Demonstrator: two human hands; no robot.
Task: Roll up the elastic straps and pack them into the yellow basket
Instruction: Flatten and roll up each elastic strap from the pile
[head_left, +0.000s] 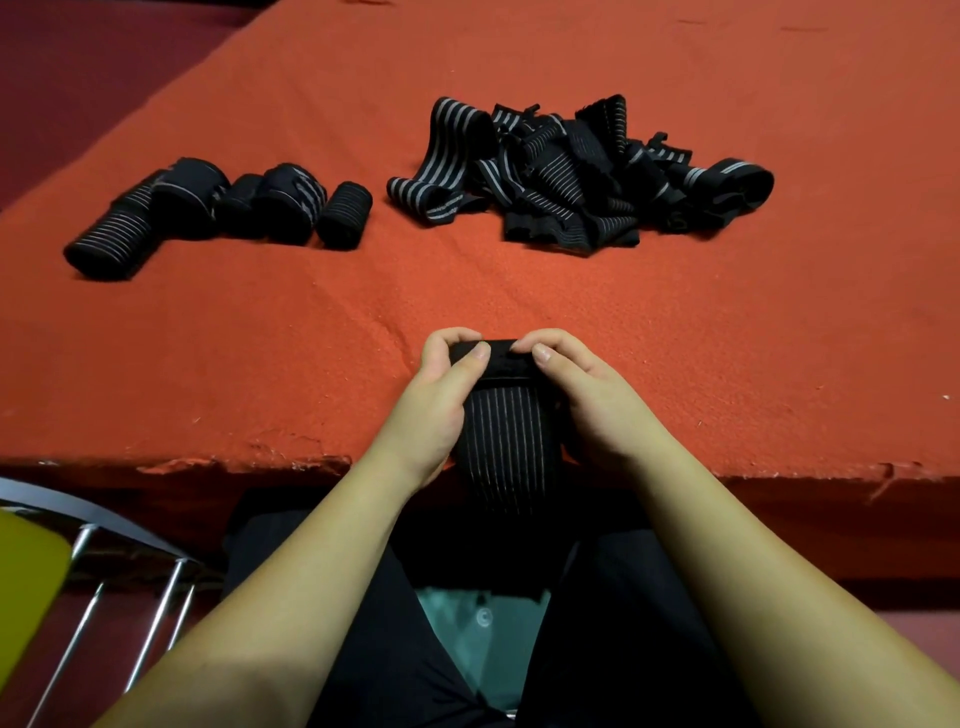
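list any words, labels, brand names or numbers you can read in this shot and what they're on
None can be read.
The black end of the strap pinched by the left hand and right hand bears faint marks, too blurred to read.
The rolled straps, the loose pile and the red cloth show only stripes or plain fabric.

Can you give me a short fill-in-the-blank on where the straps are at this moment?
1. Both hands, left hand and right hand, hold one ____ strap.
2. The rolled straps lie to the ____ of the loose pile.
3. The cloth under them is ____.

Missing words: striped; left; red
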